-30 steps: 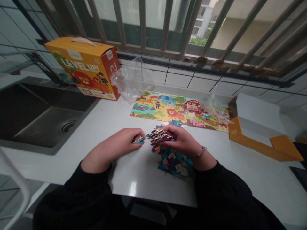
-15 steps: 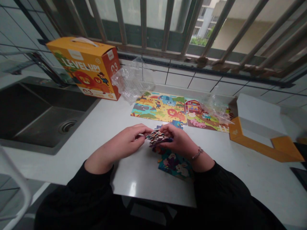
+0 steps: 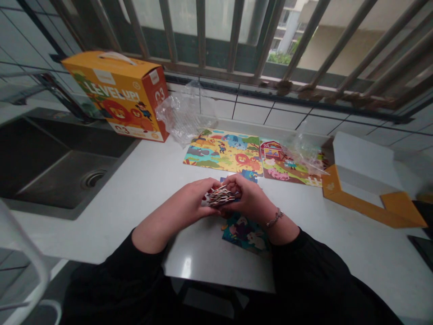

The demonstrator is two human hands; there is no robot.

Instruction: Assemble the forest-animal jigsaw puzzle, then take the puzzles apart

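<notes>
- A stack of puzzle pieces [image 3: 219, 196] is being clasped at frame centre between the left hand [image 3: 189, 203] and the right hand [image 3: 248, 198], both curled closed around it.
- A part-built puzzle [image 3: 245, 232] is being overhung just below, on the table [image 3: 152, 176].
- Pieces could be spilled onto it if the squeeze is being loosened unevenly.

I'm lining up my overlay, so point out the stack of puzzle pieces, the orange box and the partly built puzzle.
stack of puzzle pieces [image 3: 220, 197]: head view, on the edges of the stacked pieces.
orange box [image 3: 118, 97]: head view, on its printed front face.
partly built puzzle [image 3: 245, 230]: head view, on its printed top face.
</notes>
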